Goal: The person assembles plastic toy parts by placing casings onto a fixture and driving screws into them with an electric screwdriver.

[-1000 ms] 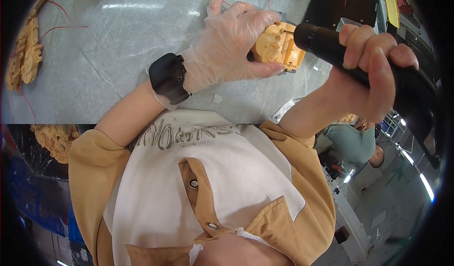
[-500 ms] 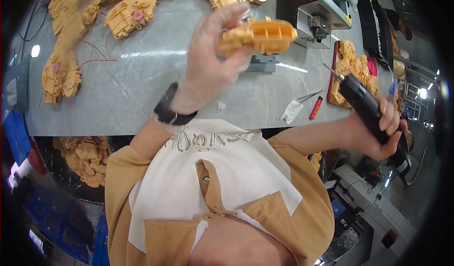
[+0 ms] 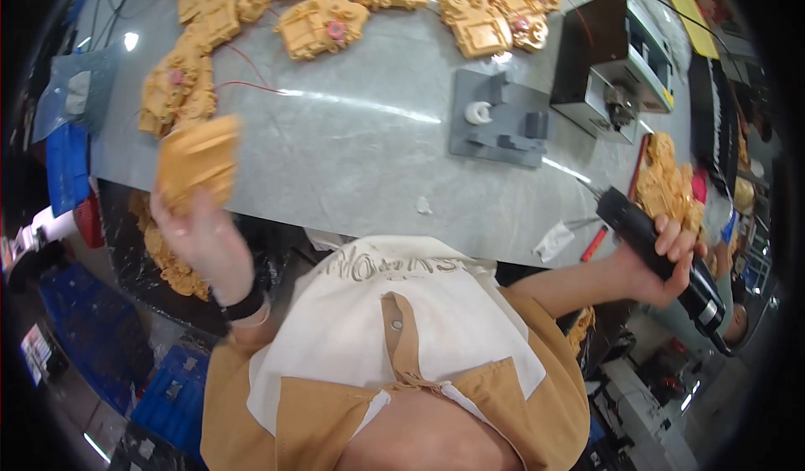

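Observation:
My left hand (image 3: 205,240) grips an orange-yellow plastic housing (image 3: 199,163), smeared by motion. It is over the table's near left edge, above a black-lined bin of similar parts (image 3: 180,274). On the right, my right hand (image 3: 667,261) is wrapped round a black electric screwdriver (image 3: 633,222), its thin bit aimed up and left, over the table. A dark grey fixture (image 3: 516,105) with raised blocks and a white ring-shaped piece (image 3: 479,113) lies on the table between the hands, touched by neither.
Several orange-yellow housings (image 3: 324,27), some with pink-red discs and red wires, line the back and left of the grey table (image 3: 352,152). A black-and-silver machine (image 3: 610,64) stands behind the fixture. More parts (image 3: 662,182) fill a red-edged tray. Tweezers, white tissue (image 3: 553,241) and a red tube (image 3: 594,243) lie near the front edge.
My left hand has carried the housing from above the fixture leftward and nearer, to the table's left front edge. The fixture is now uncovered. The right hand still holds the screwdriver. The view has shifted.

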Demonstrator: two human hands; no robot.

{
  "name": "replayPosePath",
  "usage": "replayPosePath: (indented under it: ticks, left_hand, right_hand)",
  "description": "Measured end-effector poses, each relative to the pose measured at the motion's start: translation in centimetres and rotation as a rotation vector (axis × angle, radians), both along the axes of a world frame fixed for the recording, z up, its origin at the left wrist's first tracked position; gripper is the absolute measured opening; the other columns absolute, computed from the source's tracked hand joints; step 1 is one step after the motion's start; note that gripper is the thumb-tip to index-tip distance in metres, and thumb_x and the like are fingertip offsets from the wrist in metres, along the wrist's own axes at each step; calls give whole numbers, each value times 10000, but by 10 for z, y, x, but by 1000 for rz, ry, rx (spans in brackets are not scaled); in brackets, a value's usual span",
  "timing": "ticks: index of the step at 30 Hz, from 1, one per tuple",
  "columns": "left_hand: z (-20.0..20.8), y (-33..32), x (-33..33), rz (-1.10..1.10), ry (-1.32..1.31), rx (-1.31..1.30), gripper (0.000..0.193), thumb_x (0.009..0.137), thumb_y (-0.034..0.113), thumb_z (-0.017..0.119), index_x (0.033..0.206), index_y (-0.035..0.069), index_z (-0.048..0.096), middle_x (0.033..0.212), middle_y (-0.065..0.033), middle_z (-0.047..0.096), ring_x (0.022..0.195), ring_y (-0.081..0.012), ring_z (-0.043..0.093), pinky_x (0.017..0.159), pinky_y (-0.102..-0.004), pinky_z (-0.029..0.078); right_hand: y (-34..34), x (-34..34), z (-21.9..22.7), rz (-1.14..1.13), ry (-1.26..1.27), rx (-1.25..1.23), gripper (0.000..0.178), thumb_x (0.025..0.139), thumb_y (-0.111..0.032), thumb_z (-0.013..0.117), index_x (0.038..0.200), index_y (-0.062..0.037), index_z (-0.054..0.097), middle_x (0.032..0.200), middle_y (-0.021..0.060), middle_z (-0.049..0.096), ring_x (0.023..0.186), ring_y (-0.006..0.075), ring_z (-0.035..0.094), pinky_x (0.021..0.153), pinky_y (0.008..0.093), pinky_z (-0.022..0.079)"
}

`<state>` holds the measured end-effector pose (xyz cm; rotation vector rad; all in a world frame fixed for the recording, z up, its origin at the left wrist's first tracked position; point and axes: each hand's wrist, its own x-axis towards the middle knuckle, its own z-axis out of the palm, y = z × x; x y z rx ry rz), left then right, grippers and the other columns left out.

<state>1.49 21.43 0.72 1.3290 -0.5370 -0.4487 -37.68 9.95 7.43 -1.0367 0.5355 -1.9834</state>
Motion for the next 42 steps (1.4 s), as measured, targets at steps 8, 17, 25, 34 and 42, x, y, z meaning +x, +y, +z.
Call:
replayPosePath:
  ticks: [8,17,25,34,42]
  left_hand:
    - [3,22,53,247,-772,301,652,854,92,545,1396,8,192,1429,-187,247,1301,-290,290,1061,-379,234]
    - [-23,-84,154,-25,-1061,937,806,627,348,723,1311,107,371,1303,-214,383,1174,-377,408,969,-453,351]
    - [1,-127,107,-93,-1591,985,582,658,230,679,1207,160,496,1217,-140,480,1058,-330,504,872,-384,436]
    - [20,-143,64,-368,-356,-65,445,808,1,548,1235,44,435,1107,-110,550,976,-221,566,872,-341,474]
    - [-21,-154,-152,-833,-418,135,446,813,60,562,1246,111,466,1116,-115,485,971,-220,483,868,-352,408]
  right_hand:
    - [-9,17,-22,55,-24,136,264,758,-85,517,1016,-46,480,668,27,402,594,141,395,677,320,326]
    - [-7,7,-16,3,9,149,279,762,-94,511,1031,-61,443,658,3,381,596,129,392,694,320,329]
    - [12,-12,-30,-85,12,222,298,770,-114,504,1053,-66,423,676,17,401,615,138,401,708,325,340]
    - [16,-12,-32,-239,-48,273,326,760,-79,490,1079,-58,426,661,16,397,596,149,424,681,334,353]
    - [9,3,-26,-171,-54,273,372,748,-85,499,1108,-55,411,652,22,409,576,146,424,666,337,363]
